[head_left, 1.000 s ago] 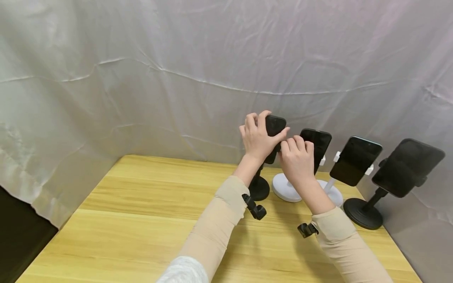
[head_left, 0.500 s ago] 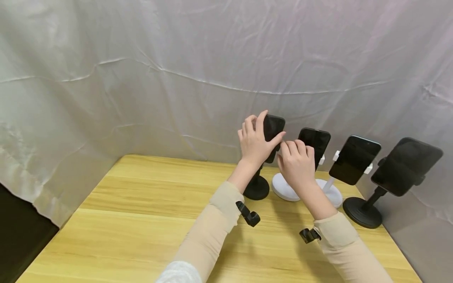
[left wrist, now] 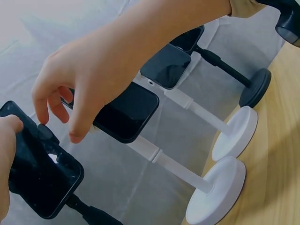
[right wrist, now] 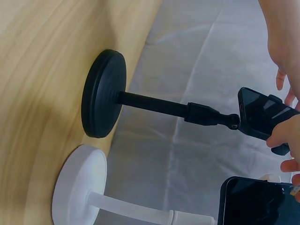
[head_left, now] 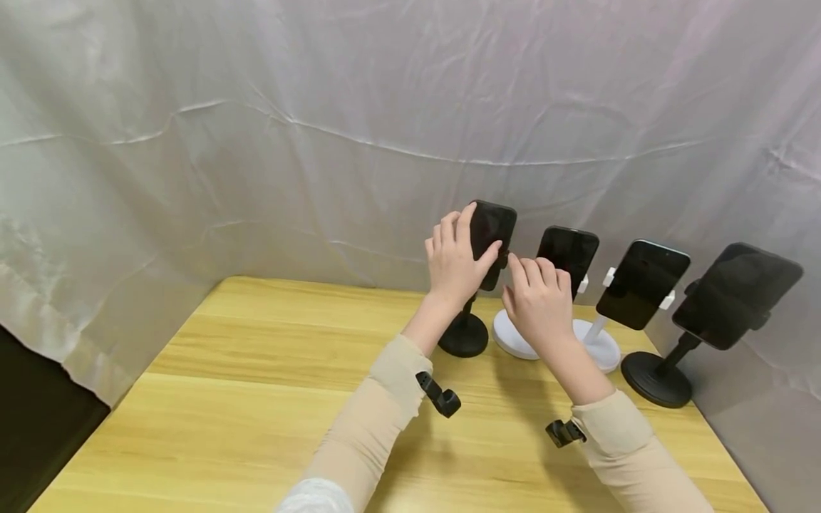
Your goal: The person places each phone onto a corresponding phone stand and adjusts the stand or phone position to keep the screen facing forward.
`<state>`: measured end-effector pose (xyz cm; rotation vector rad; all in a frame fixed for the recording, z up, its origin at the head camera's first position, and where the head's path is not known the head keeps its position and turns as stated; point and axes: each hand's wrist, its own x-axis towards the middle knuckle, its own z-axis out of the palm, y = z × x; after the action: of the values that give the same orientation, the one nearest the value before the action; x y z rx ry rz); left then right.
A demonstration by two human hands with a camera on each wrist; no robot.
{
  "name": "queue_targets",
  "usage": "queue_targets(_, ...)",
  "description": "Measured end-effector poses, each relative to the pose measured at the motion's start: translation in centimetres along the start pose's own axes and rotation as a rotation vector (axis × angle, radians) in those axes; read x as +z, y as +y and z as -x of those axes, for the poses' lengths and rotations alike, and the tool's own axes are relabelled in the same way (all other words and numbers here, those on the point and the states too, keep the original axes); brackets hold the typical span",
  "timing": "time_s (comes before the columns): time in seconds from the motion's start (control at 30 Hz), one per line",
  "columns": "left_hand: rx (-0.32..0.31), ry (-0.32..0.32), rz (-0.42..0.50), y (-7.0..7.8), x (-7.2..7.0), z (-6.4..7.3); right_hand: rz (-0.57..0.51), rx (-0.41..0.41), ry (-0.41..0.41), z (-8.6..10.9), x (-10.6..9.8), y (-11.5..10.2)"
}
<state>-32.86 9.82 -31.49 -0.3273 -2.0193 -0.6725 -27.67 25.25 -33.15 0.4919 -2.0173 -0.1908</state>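
My left hand (head_left: 452, 262) is at the left side of a black smartphone (head_left: 495, 226), which sits upright on a black phone stand (head_left: 465, 335). My thumb lies on the screen and my fingers lie along the phone's left edge. Close to the clamp (left wrist: 46, 132) on the phone's right side is my right hand (head_left: 540, 296), its fingers loosely bent. In the left wrist view one right fingertip is at that clamp, perhaps touching it, while the right thumb is apart. The right wrist view shows the stand's black base (right wrist: 105, 93) and pole. What lies behind the phone is hidden.
To the right, two white stands with white bases (head_left: 513, 335) hold smartphones (head_left: 643, 283), one partly behind my right hand. A black stand (head_left: 657, 377) with another phone (head_left: 737, 296) is at the far right. Grey cloth (head_left: 321, 171) hangs behind the wooden table (head_left: 256, 399).
My left hand has slid left across the phone, so its thumb has gone from the right edge onto the screen. My right hand has shifted slightly and its fingers have loosened.
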Motion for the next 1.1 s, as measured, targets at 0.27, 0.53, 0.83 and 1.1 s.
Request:
queue_targets(0.27,0.026,0.038,-0.001,-1.0,-0.7,0.8,-0.038,0.010,-0.021,0.4,-0.2,-0.3)
queue_targets(0.53,0.034,0.015,0.021,-1.7,-1.9,1.6,-0.083,0.037,-0.010,0.9,-0.2,-0.9)
queue_targets(0.83,0.010,-0.012,0.035,-2.5,-3.3,2.7,-0.129,0.092,-0.028,1.9,-0.1,-1.2)
queue_targets(1.1,-0.016,-0.035,0.059,-3.2,-4.1,4.0,-0.161,0.135,-0.037,2.9,-0.1,-1.7)
